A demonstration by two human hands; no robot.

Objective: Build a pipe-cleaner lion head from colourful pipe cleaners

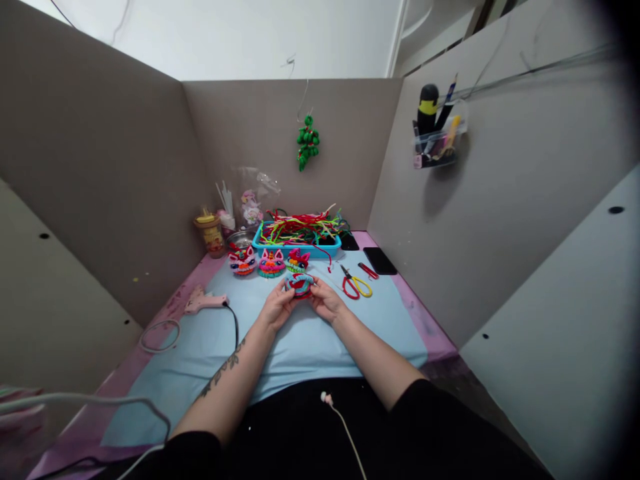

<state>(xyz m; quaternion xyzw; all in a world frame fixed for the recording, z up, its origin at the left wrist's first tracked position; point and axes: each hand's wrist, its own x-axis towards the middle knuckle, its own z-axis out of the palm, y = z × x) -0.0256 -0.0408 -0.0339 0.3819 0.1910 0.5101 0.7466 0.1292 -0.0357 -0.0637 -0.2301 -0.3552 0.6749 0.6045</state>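
Two hands, left (pixel 279 305) and right (pixel 327 301), pinch the blue-red piece (pixel 299 285) between them.

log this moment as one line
left hand: on craft piece | right hand: on same piece | glue gun: lying left | scissors: lying right

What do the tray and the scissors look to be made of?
Tray: probably plastic, going by its smooth, even blue colour and moulded-looking rim. Scissors: dark blades, likely metal; the red and yellow handles look plastic-coated or plastic, though too small to tell which.
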